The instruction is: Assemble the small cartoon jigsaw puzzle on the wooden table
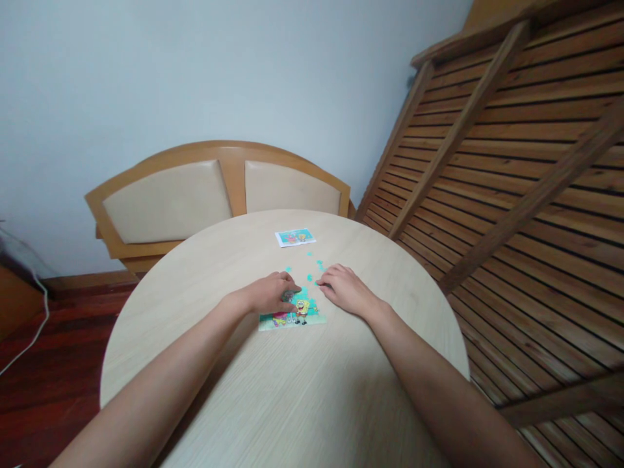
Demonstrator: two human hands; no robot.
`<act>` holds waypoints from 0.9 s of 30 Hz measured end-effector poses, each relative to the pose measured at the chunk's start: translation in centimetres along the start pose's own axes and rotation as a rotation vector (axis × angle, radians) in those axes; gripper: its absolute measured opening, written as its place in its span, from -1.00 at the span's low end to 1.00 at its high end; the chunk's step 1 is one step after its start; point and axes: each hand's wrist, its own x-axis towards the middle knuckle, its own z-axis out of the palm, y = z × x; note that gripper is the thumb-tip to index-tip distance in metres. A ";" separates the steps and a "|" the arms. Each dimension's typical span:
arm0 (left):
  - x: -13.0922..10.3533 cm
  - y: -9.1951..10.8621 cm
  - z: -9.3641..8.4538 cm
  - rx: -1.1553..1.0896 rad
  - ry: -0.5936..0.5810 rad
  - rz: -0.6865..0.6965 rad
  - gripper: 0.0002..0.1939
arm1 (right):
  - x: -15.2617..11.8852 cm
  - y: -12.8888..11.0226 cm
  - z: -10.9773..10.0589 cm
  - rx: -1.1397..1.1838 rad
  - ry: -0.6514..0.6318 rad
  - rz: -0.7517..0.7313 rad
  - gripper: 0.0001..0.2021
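A partly assembled jigsaw puzzle lies on the table, turquoise with a yellow cartoon figure and a pink one. Across its left part rests my left hand, thumb and forefinger spread apart on the surface, covering some of the picture. My right hand is just beyond the puzzle's upper right corner, its fingertips pressed together low over the table. Whatever is between them is too small to make out. Loose turquoise puzzle pieces lie around the hands, one piece between them and another piece beyond the left hand.
A picture card with the same cartoon figures lies farther back on the round wooden table. Behind stands a padded headboard against the wall. A slatted wooden frame leans at the right. A white cable hangs at the left.
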 end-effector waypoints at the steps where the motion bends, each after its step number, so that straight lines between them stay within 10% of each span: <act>1: 0.0 0.0 0.0 0.001 0.004 0.002 -0.48 | -0.2 0.0 -0.3 0.020 -0.009 -0.001 -0.83; 27: 0.0 -0.5 0.1 -0.025 0.032 0.026 -0.53 | -1.1 -0.1 -1.0 0.290 -0.140 0.031 -0.76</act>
